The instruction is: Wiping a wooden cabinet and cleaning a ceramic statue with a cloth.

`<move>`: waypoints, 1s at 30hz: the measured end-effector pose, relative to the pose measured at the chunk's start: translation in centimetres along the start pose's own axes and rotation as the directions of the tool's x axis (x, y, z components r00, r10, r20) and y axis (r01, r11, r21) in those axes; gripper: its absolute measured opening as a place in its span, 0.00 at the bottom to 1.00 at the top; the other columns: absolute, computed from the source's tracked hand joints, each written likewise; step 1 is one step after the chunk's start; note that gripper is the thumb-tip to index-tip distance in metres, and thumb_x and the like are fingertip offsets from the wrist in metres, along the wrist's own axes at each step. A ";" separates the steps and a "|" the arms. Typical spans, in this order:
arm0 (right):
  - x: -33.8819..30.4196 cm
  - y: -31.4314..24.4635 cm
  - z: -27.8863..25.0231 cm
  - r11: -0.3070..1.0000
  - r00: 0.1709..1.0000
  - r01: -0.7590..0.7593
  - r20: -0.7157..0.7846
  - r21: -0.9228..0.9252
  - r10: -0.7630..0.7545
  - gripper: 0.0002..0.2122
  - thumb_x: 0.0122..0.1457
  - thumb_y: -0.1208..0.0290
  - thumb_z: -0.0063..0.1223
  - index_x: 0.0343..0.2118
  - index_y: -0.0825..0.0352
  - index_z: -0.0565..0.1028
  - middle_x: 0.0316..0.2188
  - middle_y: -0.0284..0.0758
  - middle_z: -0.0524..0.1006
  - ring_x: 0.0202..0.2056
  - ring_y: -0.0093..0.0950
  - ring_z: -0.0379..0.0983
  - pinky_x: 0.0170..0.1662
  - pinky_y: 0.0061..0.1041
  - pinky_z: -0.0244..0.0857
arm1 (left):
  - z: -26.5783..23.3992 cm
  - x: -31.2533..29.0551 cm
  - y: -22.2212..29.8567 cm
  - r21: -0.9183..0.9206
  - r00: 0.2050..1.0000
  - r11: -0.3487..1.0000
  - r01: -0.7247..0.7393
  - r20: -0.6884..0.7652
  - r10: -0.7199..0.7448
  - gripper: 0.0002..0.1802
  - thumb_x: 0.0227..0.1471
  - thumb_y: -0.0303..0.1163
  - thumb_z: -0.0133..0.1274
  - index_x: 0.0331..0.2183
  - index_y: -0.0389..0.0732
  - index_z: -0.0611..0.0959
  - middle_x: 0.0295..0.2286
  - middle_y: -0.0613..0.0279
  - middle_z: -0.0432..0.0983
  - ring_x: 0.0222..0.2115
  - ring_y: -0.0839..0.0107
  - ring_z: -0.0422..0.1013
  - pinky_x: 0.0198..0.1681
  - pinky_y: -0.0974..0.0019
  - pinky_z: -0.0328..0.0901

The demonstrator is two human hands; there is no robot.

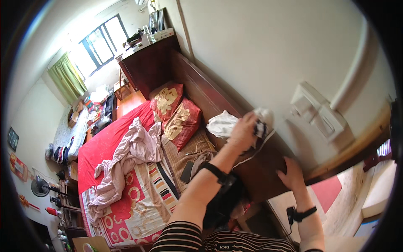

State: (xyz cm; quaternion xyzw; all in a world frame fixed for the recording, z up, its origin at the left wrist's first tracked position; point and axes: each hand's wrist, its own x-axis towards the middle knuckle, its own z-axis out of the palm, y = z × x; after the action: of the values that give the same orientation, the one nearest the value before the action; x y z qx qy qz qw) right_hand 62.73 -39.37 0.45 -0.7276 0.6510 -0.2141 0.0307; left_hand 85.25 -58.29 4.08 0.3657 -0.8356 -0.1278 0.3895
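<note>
My left hand [243,133] reaches over the dark wooden headboard, fingers closed on a bunched white cloth [221,125]. A rounded whitish thing [264,116] and a dark-and-white patch lie right beside the fingers; their kind I cannot make out. From there a thin white cable [263,146] runs down over the wood. Farther right, my right hand [292,174] rests on the edge of the brown wooden surface [262,174], thumb apart from the fingers and nothing visible in it. Both wrists wear black bands.
A white wall socket with plugs [317,110] sits beyond the right hand. To the left is a bed with red pillows [182,124], a crumpled pink cloth [130,153] and a dark phone-like object [187,172]. A black fan [40,186] stands at far left.
</note>
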 end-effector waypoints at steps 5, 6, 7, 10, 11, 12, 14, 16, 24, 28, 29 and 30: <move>0.8 -1.3 -1.4 0.975 0.971 -0.222 0.099 0.020 0.219 0.29 0.45 0.66 0.65 0.51 0.71 0.69 0.43 0.47 0.72 0.46 0.47 0.68 0.48 0.39 0.65 | 4.2 1.1 -1.1 0.089 0.966 0.994 0.061 0.246 -0.081 0.32 0.33 0.42 0.67 0.46 0.49 0.80 0.52 0.70 0.70 0.59 0.55 0.56 0.56 0.36 0.50; 1.1 -1.6 -1.8 0.974 0.969 -0.226 0.104 0.015 0.223 0.29 0.45 0.66 0.65 0.51 0.71 0.69 0.43 0.47 0.72 0.46 0.47 0.68 0.48 0.39 0.65 | 4.1 1.0 -1.5 0.064 0.975 0.997 0.048 0.214 -0.061 0.32 0.33 0.42 0.68 0.45 0.49 0.80 0.52 0.70 0.70 0.59 0.56 0.55 0.56 0.36 0.49; 1.5 -1.6 -1.8 0.967 0.960 -0.253 0.134 0.029 0.247 0.29 0.45 0.66 0.65 0.51 0.71 0.68 0.43 0.47 0.72 0.46 0.47 0.68 0.49 0.39 0.65 | 4.3 0.9 -2.4 0.038 0.982 0.999 0.039 0.185 -0.045 0.31 0.33 0.42 0.68 0.44 0.48 0.81 0.52 0.70 0.70 0.60 0.56 0.55 0.57 0.36 0.49; 1.9 -1.4 -1.5 0.962 0.951 -0.269 0.166 0.040 0.260 0.29 0.44 0.66 0.65 0.50 0.72 0.68 0.43 0.48 0.71 0.45 0.48 0.67 0.49 0.41 0.64 | 4.2 2.7 -7.6 0.060 0.993 0.991 0.118 0.013 -0.119 0.32 0.30 0.40 0.69 0.43 0.49 0.81 0.49 0.70 0.72 0.57 0.57 0.59 0.57 0.37 0.48; 1.9 -1.4 -1.3 0.965 0.955 -0.259 0.158 0.039 0.250 0.29 0.44 0.66 0.65 0.49 0.72 0.68 0.43 0.48 0.71 0.45 0.49 0.66 0.49 0.42 0.63 | 4.0 3.7 -10.1 0.078 0.977 0.977 0.197 -0.101 -0.189 0.32 0.29 0.39 0.69 0.43 0.50 0.81 0.48 0.70 0.74 0.56 0.58 0.60 0.57 0.38 0.48; 2.0 -1.4 -1.3 0.974 0.964 -0.225 0.151 0.018 0.220 0.29 0.44 0.65 0.65 0.49 0.72 0.67 0.43 0.49 0.70 0.45 0.50 0.66 0.49 0.43 0.62 | 3.8 4.8 -12.6 0.090 0.972 0.976 0.197 -0.147 -0.183 0.32 0.29 0.38 0.69 0.43 0.51 0.81 0.46 0.69 0.75 0.55 0.57 0.61 0.57 0.39 0.49; 1.3 -0.3 -0.8 0.980 0.966 -0.197 0.162 -0.036 0.200 0.28 0.45 0.64 0.64 0.48 0.73 0.67 0.42 0.51 0.69 0.45 0.52 0.65 0.48 0.45 0.61 | 3.1 7.9 -17.6 0.107 0.955 0.969 0.221 -0.228 -0.193 0.32 0.28 0.38 0.70 0.43 0.51 0.81 0.44 0.69 0.76 0.55 0.57 0.62 0.56 0.43 0.51; 1.6 -0.4 -1.0 0.976 0.956 -0.219 0.200 -0.003 0.215 0.29 0.43 0.65 0.64 0.47 0.73 0.67 0.42 0.49 0.69 0.44 0.51 0.65 0.48 0.45 0.62 | 2.3 11.0 -23.1 0.127 0.930 0.953 0.277 -0.284 -0.233 0.32 0.28 0.38 0.70 0.43 0.51 0.82 0.44 0.68 0.77 0.55 0.56 0.62 0.55 0.45 0.53; 2.4 -1.2 -1.4 0.908 0.821 -0.411 0.401 -0.080 0.407 0.34 0.55 0.47 0.56 0.55 0.71 0.64 0.51 0.51 0.67 0.52 0.53 0.62 0.55 0.45 0.58 | -3.0 23.5 -40.7 0.220 0.747 0.721 0.657 -0.321 -0.582 0.26 0.38 0.50 0.65 0.42 0.52 0.84 0.46 0.57 0.76 0.56 0.57 0.62 0.56 0.39 0.54; 2.0 -0.8 -1.5 0.898 0.782 -0.421 0.450 -0.131 0.432 0.30 0.55 0.53 0.58 0.53 0.72 0.65 0.50 0.52 0.67 0.51 0.53 0.62 0.53 0.46 0.59 | -4.3 27.9 -48.0 0.314 0.698 0.623 0.716 -0.333 -0.634 0.30 0.40 0.58 0.63 0.44 0.54 0.83 0.47 0.57 0.76 0.55 0.57 0.64 0.55 0.40 0.58; 2.0 -0.8 -1.5 0.897 0.783 -0.423 0.446 -0.129 0.433 0.31 0.52 0.56 0.61 0.53 0.72 0.65 0.50 0.52 0.67 0.51 0.52 0.62 0.53 0.47 0.59 | -4.7 28.8 -49.1 0.326 0.689 0.608 0.724 -0.311 -0.655 0.31 0.41 0.60 0.61 0.45 0.54 0.83 0.48 0.58 0.76 0.55 0.57 0.64 0.55 0.40 0.58; 1.9 -0.6 -1.5 0.910 0.804 -0.396 0.433 -0.124 0.409 0.31 0.50 0.59 0.63 0.52 0.72 0.65 0.50 0.52 0.67 0.50 0.53 0.63 0.52 0.47 0.60 | -4.9 29.5 -49.4 0.312 0.665 0.589 0.746 -0.312 -0.678 0.33 0.41 0.61 0.60 0.46 0.54 0.82 0.48 0.58 0.76 0.55 0.57 0.64 0.55 0.42 0.59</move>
State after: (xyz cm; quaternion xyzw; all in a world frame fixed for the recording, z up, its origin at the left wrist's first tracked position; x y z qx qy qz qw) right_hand 62.90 -40.74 2.49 -0.6029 0.7681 -0.0199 0.2150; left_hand 101.51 -113.50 -0.83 0.7525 -0.5909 -0.0636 0.2839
